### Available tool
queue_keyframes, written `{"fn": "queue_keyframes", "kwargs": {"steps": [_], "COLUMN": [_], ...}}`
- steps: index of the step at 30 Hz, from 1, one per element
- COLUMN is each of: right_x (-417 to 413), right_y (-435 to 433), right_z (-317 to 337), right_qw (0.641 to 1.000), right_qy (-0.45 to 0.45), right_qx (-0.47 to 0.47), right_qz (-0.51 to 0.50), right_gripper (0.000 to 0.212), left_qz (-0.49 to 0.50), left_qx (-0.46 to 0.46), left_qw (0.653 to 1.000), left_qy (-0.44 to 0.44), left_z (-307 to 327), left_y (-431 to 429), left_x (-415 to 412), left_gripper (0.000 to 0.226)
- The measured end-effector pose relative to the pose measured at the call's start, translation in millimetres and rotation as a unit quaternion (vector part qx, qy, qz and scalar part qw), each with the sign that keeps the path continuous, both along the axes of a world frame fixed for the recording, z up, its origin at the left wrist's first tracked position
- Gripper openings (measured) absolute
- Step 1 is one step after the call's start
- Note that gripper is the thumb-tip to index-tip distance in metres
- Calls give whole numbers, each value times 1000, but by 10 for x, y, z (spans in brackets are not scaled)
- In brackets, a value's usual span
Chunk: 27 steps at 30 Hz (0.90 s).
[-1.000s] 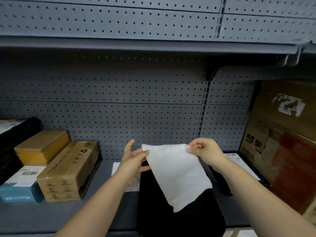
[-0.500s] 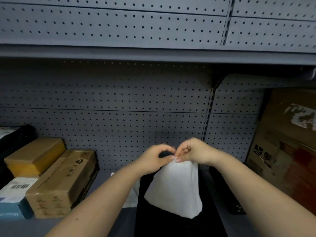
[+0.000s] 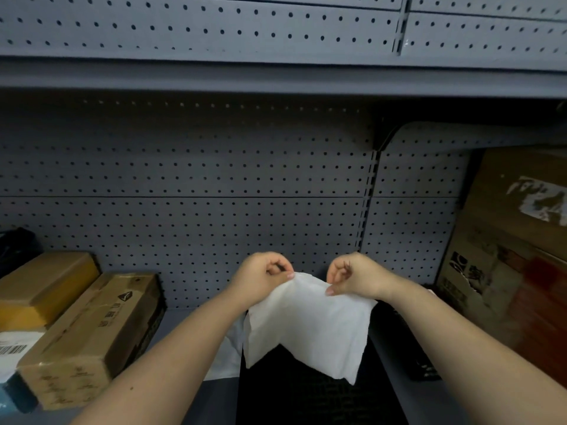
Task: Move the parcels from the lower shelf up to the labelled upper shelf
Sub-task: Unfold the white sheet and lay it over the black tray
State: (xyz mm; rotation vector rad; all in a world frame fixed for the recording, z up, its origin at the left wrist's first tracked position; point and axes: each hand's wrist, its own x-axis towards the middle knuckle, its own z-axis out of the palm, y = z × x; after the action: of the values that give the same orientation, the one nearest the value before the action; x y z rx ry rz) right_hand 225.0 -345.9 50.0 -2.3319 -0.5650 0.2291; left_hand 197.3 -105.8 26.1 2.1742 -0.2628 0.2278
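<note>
A thin white sheet point(image 3: 306, 326) hangs in front of me above the lower shelf point(image 3: 196, 320). My left hand point(image 3: 260, 277) pinches its upper left edge, and my right hand point(image 3: 356, 277) pinches its upper right edge. Beneath the sheet lies a black parcel point(image 3: 306, 397), partly hidden by it. On the shelf's left sit a long brown carton point(image 3: 92, 335), a yellow-brown box point(image 3: 40, 286) and a box with a white barcode label point(image 3: 15, 354). The grey upper shelf edge point(image 3: 276, 78) runs across above.
A large worn cardboard box point(image 3: 506, 265) stands at the right. A white flat packet point(image 3: 227, 354) lies behind my left forearm. A dark flat item point(image 3: 414, 348) lies under my right forearm. The perforated grey back panel point(image 3: 184, 179) closes the bay.
My hands drew together at the sheet's top, then moved apart again, spreading the sheet wider. The view has tilted slightly upward.
</note>
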Motion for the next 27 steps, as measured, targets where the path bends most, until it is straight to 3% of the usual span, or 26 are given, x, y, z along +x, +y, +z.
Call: {"fn": "queue_keyframes", "kwargs": {"steps": [6,9,19,27], "right_x": [94,146,244,333], "right_y": [63,73,10,-13], "right_z": [-26,-59,-228,-331], "right_qw": [995,993,989,986], "right_qy": [-89,-117,-140,-149], "right_qx": [-5,-16,-43,-67], "right_qz": [-33,-26,-22,-38], "right_gripper": [11,8,10,5], "left_qz": [34,39,40,-34], "left_qx": [51,51,47,-12], "left_qw": [998,998,998,989], "left_qy": [-13,-17,12,145], "left_z": [-16,-23,-186,-68], "left_y": [63,98,204,176], "left_x": [27,66,188,182], "left_gripper": [2,11,19,40]}}
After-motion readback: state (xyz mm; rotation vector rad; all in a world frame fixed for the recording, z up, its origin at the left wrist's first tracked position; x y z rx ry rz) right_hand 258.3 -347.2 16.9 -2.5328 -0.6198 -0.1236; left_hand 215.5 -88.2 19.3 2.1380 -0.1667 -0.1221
